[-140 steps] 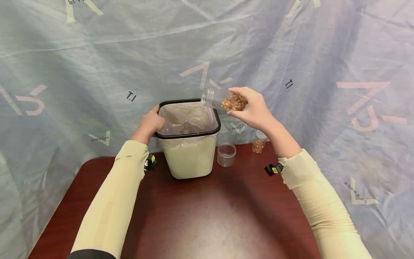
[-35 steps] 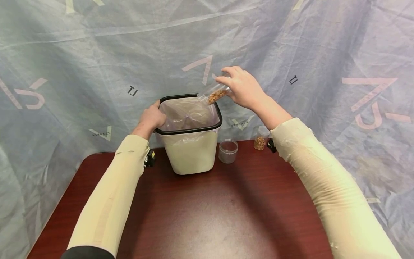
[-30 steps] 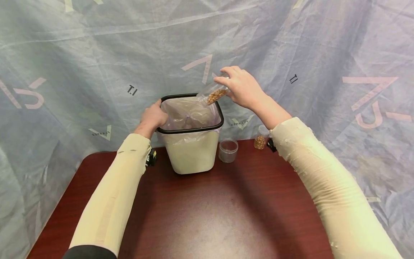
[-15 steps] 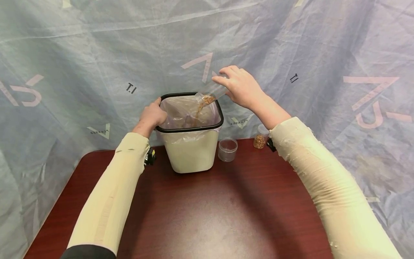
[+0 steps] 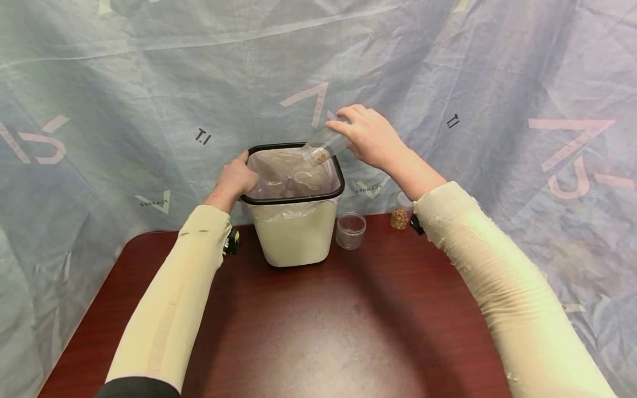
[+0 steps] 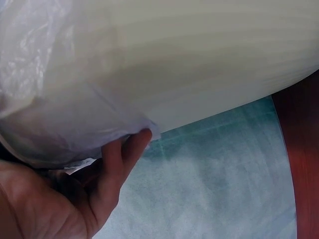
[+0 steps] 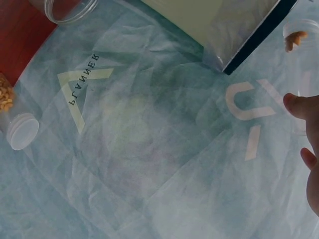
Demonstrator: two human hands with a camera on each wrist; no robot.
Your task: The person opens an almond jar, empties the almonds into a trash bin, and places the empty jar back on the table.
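My left hand (image 5: pixel 236 178) grips the black rim of a cream trash bin (image 5: pixel 294 239) at its left side. In the left wrist view, its fingers (image 6: pixel 113 164) lie against the liner-covered outside. My right hand (image 5: pixel 375 135) holds a clear plastic jar (image 5: pixel 327 141) tilted mouth-down over the bin's right edge. A few golden-brown kernels or nuts (image 5: pixel 321 158) sit near the jar's mouth, and they also show in the right wrist view. A translucent liner (image 5: pixel 278 166) covers the bin's inside; its bottom is hard to make out.
An open, wide clear tub (image 5: pixel 350 232) stands on the dark red table (image 5: pixel 308 320), right of the bin. Farther right is a white-capped jar (image 5: pixel 401 212) partly filled with similar pieces. A grey-blue cloth (image 5: pixel 149 99) hangs behind the table.
My right hand has raised and tipped the jar farther over the bin. The pieces poured into the bin in a stream, leaving only a few in the jar. My left hand stays at the rim.
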